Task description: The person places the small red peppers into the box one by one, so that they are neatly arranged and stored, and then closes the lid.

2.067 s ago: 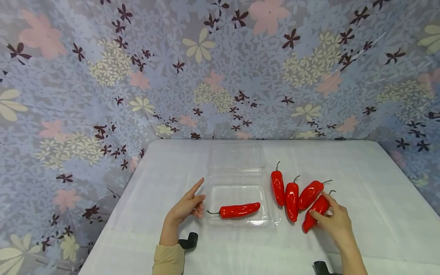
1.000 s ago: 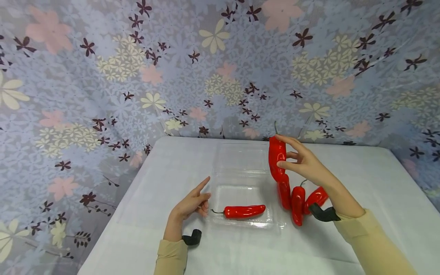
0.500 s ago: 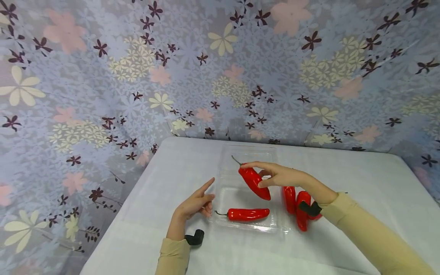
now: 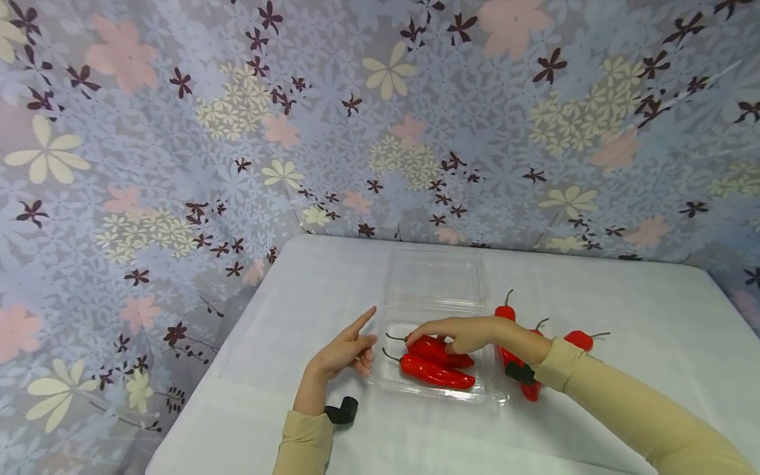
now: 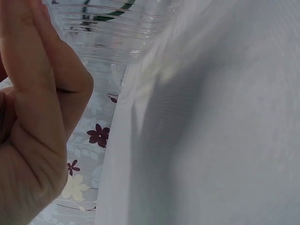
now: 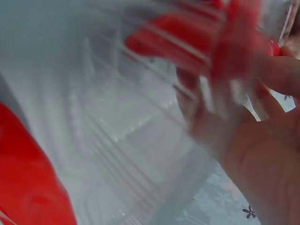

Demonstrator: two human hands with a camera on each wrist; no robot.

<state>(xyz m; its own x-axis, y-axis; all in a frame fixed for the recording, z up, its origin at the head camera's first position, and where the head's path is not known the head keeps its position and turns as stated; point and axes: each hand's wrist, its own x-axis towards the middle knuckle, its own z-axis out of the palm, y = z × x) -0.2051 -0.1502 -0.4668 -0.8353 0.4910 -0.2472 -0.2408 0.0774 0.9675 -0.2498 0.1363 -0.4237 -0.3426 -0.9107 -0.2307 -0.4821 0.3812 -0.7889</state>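
A clear plastic clamshell box lies open on the table, its lid folded back. In its tray, one red chili pepper lies slanted at the near side. Behind it is a second red chili pepper, which my right hand grips from above, index finger near the stem end and thumb farther along. My left hand stays at the box's left edge, index finger straight, the others bent; contact with the rim is unclear. In the blurred right wrist view the gripped pepper shows through clear plastic.
Several more red chili peppers lie right of the box, among them one at its back right and another farther right, partly behind my right forearm. A white cloth covers the table; a floral curtain hangs behind.
My right hand took the chili pepper from the right group, lifted it leftward over the others, and lowered it into the tray. The first pepper now lies more slanted. The left hand keeps its pose.
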